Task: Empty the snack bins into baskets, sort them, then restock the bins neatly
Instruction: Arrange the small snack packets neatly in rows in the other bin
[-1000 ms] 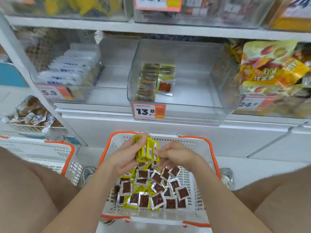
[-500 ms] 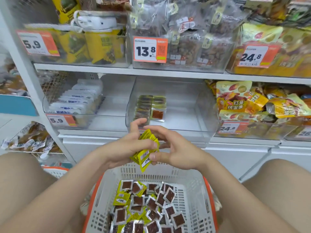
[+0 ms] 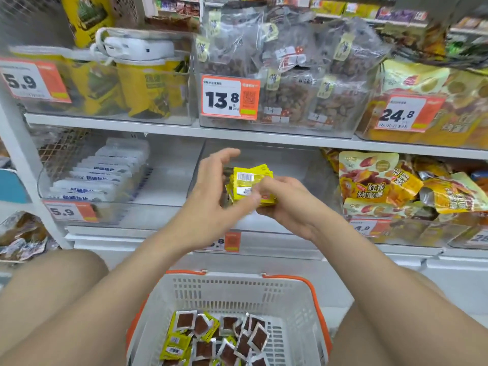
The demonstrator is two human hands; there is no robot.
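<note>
Right hand (image 3: 291,207) gripping stack of yellow snack packets (image 3: 249,184) above white basket (image 3: 290,299), left hand (image 3: 208,207) spread wide, thumb touching stack

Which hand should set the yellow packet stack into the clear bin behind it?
Right, probably. The right hand grips the yellow packet stack in front of the clear bin; the left hand is spread, only its thumb touching the stack.

We find the clear plastic middle bin (image 3: 298,165) bare at right and rear. The right hand (image 3: 290,204) grips a stack of yellow packets (image 3: 250,180) before its mouth. The white shelf board (image 3: 264,137) caps entry above; yellow sweet-potato bags (image 3: 369,186) crowd its right flank.
</note>
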